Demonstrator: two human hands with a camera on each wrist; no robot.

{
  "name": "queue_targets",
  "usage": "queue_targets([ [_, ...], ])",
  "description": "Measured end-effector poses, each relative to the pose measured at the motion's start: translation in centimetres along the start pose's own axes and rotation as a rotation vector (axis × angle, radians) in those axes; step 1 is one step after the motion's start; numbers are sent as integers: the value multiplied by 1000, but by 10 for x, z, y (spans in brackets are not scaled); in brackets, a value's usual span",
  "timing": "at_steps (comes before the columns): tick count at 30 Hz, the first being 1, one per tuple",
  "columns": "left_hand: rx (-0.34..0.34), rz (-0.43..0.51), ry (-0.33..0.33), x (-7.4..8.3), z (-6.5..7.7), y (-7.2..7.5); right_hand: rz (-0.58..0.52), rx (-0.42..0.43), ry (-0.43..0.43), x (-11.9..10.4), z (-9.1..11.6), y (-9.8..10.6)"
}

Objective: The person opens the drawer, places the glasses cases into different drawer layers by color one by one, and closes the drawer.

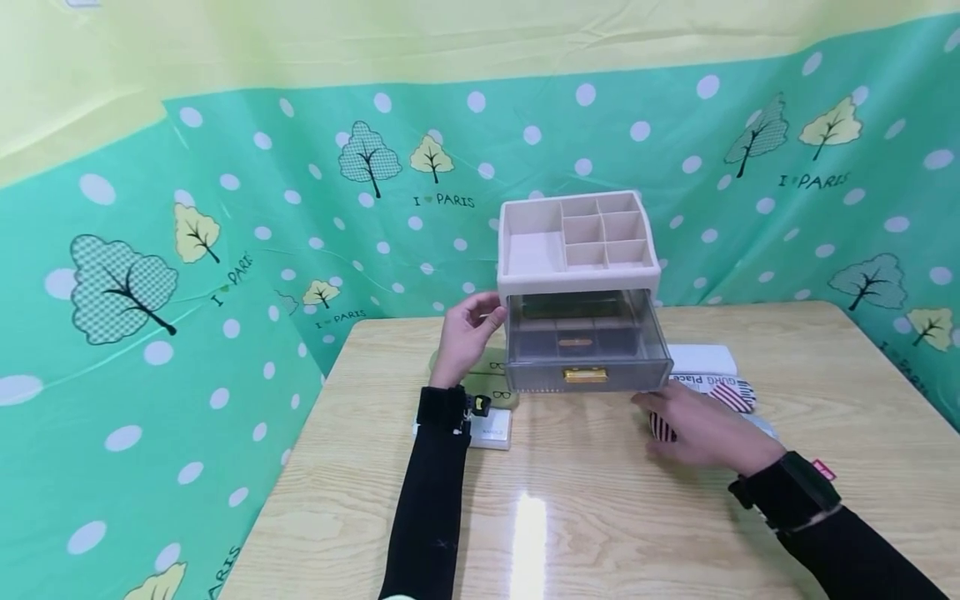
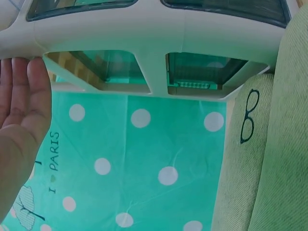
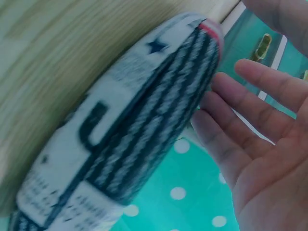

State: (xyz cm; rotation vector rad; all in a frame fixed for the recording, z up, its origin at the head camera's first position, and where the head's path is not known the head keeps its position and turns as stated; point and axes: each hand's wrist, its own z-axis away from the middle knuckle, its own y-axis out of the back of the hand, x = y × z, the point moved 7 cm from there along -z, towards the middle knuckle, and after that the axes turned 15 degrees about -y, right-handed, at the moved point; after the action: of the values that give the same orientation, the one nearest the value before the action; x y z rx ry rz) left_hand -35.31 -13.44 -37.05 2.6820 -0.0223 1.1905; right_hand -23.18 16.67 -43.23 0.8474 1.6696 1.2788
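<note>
A white desktop organizer (image 1: 577, 279) with a divided top stands at the back of the table. Its upper smoky drawer (image 1: 588, 367), with a gold handle, is pulled out; a small orange-brown item (image 1: 576, 342) lies inside. My left hand (image 1: 467, 333) rests against the organizer's left side, fingers nearly straight in the left wrist view (image 2: 24, 101). To the right, my right hand (image 1: 701, 425) reaches beside a patterned, striped glasses case (image 3: 144, 110). The right wrist view shows its fingers (image 3: 255, 120) extended near the case, with no grip around it.
Green cases (image 1: 491, 387) printed with glasses lie left of the organizer, partly behind my left arm. A white box (image 1: 491, 427) sits in front of them. More cases, one white (image 1: 703, 358), lie at the right. A green dotted curtain (image 1: 300, 208) hangs behind the wooden table (image 1: 585, 517).
</note>
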Motion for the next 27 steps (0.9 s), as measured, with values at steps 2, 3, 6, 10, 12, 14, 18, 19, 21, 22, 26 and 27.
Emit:
queue_targets([
  [2, -12, 11, 1, 0, 0, 1, 14, -3, -8, 3, 1, 1],
  [3, -18, 20, 4, 0, 0, 1, 17, -9, -16, 5, 2, 1],
  [6, -32, 46, 20, -1, 1, 2, 24, -17, -41, 11, 5, 3],
  [10, -34, 66, 40, -2, 2, 3, 17, -30, -79, 21, 11, 6],
  [12, -33, 70, 45, -1, 2, 3, 14, -42, -100, 26, 14, 7],
  [14, -33, 72, 48, -1, 2, 3, 7, -54, -120, 31, 16, 8],
  [18, -34, 65, 43, -1, 2, 3, -22, -81, -146, 42, 19, 9],
  [19, -35, 61, 40, -1, 2, 3, -27, -87, -150, 44, 19, 9],
  [21, -39, 55, 36, -2, 2, 3, -43, -96, -156, 49, 20, 9],
  [22, -41, 55, 35, -2, 2, 3, -51, -101, -155, 51, 20, 9],
  [26, -44, 60, 33, -3, 2, 3, -63, -126, -173, 58, 20, 8],
  [27, -43, 62, 32, -4, 1, 3, -61, -132, -178, 59, 20, 8],
])
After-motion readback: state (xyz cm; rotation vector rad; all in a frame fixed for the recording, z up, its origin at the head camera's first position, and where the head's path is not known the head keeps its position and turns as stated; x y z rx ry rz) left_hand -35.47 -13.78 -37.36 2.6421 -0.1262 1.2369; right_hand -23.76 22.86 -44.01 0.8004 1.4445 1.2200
